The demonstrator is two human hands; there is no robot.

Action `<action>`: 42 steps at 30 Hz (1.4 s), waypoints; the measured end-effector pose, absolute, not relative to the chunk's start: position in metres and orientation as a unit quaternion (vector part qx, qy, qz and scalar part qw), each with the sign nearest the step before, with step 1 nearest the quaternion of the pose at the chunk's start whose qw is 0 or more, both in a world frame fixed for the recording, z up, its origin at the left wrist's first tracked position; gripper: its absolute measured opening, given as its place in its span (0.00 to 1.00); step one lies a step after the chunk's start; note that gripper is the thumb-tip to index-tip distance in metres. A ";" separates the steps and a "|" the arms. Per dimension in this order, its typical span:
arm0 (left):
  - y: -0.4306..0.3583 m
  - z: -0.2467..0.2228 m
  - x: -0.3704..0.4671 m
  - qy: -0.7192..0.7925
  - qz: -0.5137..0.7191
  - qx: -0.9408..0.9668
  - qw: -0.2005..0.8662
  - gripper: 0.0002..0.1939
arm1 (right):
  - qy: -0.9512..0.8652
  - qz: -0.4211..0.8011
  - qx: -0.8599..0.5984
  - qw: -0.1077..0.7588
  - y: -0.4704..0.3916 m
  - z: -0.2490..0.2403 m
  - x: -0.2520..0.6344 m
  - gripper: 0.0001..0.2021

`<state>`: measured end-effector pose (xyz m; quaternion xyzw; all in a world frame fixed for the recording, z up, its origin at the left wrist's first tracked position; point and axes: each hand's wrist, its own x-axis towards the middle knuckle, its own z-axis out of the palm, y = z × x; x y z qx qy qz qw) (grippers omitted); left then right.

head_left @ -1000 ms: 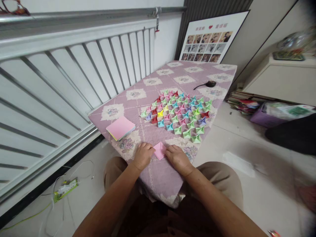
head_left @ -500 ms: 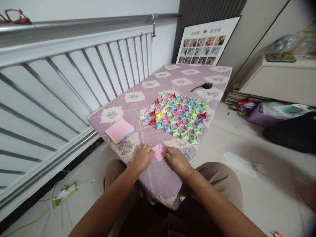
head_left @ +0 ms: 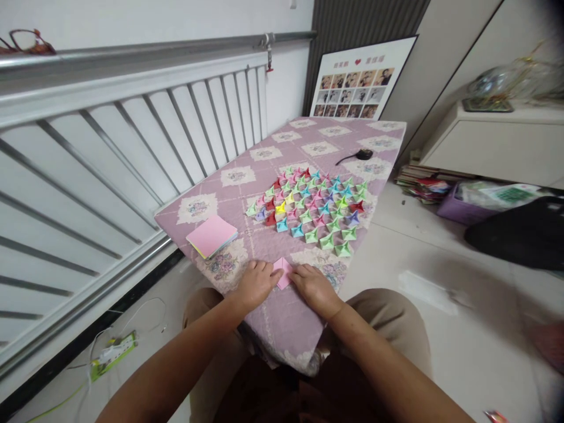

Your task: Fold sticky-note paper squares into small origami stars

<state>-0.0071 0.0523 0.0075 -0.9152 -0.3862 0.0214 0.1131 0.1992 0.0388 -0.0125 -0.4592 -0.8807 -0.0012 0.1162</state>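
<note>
A small pink square of folded paper [head_left: 282, 276] lies on the cloth-covered table with one corner toward me and a crease line in its upper half. My left hand [head_left: 258, 283] grips its left corner, the thumb resting on the paper. On the opposite corner, my right hand [head_left: 315, 288] holds the paper with its fingers closed together. Beyond my hands, rows of small folded paper pieces [head_left: 311, 235] in green, pink, blue, red and yellow stand on the cloth. To the left is a stack of square paper sheets [head_left: 212, 235], pink on top.
The table [head_left: 282, 329] wears a purple floral cloth and narrows toward me. A black round object with a cord [head_left: 363, 154] lies at its far right. A white radiator [head_left: 132, 158] runs along the left side. On the floor sits a power strip [head_left: 113, 355].
My left thumb has slid inward over the pink paper. Both hands stay at its corners, and the whole view has shifted slightly.
</note>
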 end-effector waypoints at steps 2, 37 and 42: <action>0.052 0.007 -0.008 -0.381 0.025 -0.917 0.118 0.15 | -0.879 -0.004 -0.459 0.127 0.038 -0.014 0.200 0.10; 0.055 0.005 -0.041 -0.425 0.018 -0.902 0.074 0.17 | -0.833 0.033 -0.532 0.147 0.014 -0.013 0.167 0.18; 0.049 0.007 -0.042 -0.475 0.011 -0.877 0.065 0.16 | -0.837 0.027 -0.532 0.125 0.015 -0.009 0.165 0.17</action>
